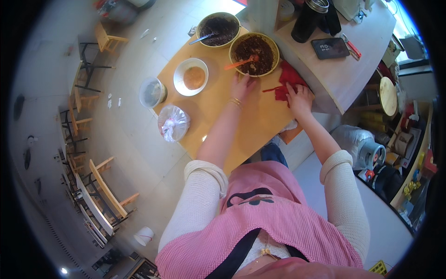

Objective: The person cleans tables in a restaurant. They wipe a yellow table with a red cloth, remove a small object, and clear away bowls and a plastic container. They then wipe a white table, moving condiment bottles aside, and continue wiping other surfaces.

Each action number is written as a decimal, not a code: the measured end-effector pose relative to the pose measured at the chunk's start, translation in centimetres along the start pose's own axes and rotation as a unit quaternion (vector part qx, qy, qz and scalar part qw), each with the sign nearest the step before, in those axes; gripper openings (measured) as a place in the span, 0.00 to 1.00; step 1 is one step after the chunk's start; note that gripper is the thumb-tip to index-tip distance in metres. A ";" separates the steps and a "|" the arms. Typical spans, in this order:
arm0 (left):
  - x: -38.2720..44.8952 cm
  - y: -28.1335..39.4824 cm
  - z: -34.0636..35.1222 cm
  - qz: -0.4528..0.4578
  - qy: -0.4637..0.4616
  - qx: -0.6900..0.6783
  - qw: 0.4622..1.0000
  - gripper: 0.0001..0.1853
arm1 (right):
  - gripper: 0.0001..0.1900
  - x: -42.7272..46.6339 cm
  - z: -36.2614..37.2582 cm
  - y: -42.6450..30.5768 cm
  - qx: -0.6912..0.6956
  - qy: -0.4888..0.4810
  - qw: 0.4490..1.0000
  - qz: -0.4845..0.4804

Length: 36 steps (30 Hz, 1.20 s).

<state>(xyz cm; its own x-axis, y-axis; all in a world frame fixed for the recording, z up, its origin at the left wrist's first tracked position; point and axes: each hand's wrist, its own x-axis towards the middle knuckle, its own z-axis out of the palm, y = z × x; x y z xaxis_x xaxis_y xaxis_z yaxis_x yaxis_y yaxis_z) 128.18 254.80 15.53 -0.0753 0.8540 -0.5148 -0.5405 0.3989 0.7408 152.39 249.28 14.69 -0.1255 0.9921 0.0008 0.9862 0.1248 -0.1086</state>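
My left hand (243, 86) rests at the near rim of a yellowish bowl (254, 54) of dark reddish-brown mixture, fingers spread; an orange spoon (242, 63) lies in that bowl. My right hand (299, 98) lies on a crumpled red cloth (292, 76) at the table's right edge, fingertips on it; whether it grips the cloth is unclear. Behind on the left stands a second bowl (218, 29) of dark mixture with a metal spoon (202, 38). A white bowl (191, 76) with orange-brown liquid is left of my left hand. Nearby are a clear plastic tub (152, 92) and a tied plastic bag (173, 123).
A higher counter (334, 75) adjoins the wooden table (258, 129) on the right, bearing a black flask (309, 21), a phone (330, 48) and a red-handled tool (353, 50). A gas cylinder (371, 151) stands at lower right. Wooden stools and tables line the left.
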 end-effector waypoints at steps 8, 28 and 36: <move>1.0 -0.9 -0.9 -0.011 0.071 -0.052 0.996 0.27 | 0.26 5.5 3.0 -1.3 -0.094 0.029 0.995 -0.017; -31.4 2.6 -11.4 0.011 0.126 -0.038 0.991 0.30 | 0.27 7.9 3.4 -14.8 -0.027 -0.040 0.962 -0.270; -14.3 2.0 -4.3 0.009 0.059 -0.009 0.998 0.11 | 0.18 -12.8 1.9 -17.8 0.248 -0.073 0.865 -0.430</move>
<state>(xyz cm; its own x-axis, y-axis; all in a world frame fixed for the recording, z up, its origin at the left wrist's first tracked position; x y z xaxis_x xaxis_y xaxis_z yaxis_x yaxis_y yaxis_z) 124.58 241.93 22.54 -0.1837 0.8153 -0.5491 -0.5534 0.3759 0.7433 136.19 234.33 14.69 -0.8379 0.5183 0.1714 0.3582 0.7589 -0.5439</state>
